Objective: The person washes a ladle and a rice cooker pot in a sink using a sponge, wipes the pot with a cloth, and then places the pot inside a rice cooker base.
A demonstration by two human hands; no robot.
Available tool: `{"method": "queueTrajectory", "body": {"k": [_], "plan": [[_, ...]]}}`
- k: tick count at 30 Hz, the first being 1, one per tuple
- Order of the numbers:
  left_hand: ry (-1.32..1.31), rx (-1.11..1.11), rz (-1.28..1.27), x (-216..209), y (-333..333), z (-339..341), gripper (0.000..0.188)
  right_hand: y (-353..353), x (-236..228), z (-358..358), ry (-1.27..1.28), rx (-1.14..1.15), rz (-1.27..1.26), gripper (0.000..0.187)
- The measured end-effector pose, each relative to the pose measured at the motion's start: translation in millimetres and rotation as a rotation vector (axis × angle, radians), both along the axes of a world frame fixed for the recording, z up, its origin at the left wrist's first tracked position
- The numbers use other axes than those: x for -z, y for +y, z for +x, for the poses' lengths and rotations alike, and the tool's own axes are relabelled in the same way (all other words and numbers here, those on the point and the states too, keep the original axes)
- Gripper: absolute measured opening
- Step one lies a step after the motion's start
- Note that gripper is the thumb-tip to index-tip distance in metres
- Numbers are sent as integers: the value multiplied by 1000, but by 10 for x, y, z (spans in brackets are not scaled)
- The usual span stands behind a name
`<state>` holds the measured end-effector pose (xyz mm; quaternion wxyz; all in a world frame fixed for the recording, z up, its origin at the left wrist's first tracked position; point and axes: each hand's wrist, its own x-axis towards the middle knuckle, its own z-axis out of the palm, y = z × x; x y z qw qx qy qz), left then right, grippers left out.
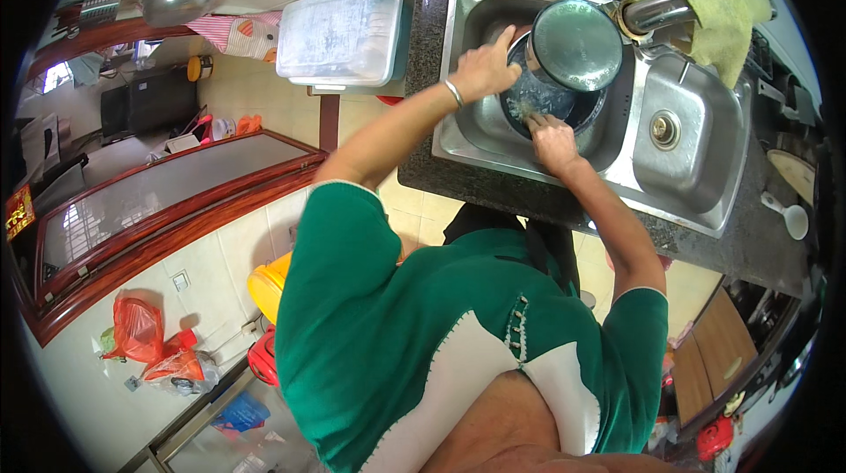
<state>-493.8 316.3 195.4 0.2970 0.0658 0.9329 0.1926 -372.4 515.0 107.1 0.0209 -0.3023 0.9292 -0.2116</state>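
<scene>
Inside the large left basin of a steel sink sits a dark round pan, its inside wet and spotted with pale suds. My left hand is at the pan's left rim, index finger stretched along the edge and thumb apart, gripping it. Low in the pan, my right hand has its fingers curled against the inner surface. A small yellowish bit shows by its fingertips, too little to name. A round, shiny metal-rimmed vessel or lid overlaps the pan's far right side.
A smaller basin with a drain adjoins on the right. Behind it, a yellow-green cloth hangs over the tap. A lidded plastic box stands left of the counter. A white spoon lies at the right.
</scene>
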Motion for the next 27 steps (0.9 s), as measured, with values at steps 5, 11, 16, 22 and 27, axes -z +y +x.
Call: {"method": "queueTrajectory", "body": {"k": [5,11,16,22,27], "plan": [[-268,-889,746,410,419,665,87,-1,-6,-32,-83,92,53,22],[-218,-991,904,996,284,855,79,-66,21,-24,-160,64,137,19],[105,-888,818,927,288,769,40,-258,-349,-197,-613,161,-342,52],[95,-870,874,858,59,695,30,-360,-409,-201,-598,142,-507,46],[-61,-855,785,629,37,671,56,-41,-241,-281,-693,63,141,52]]}}
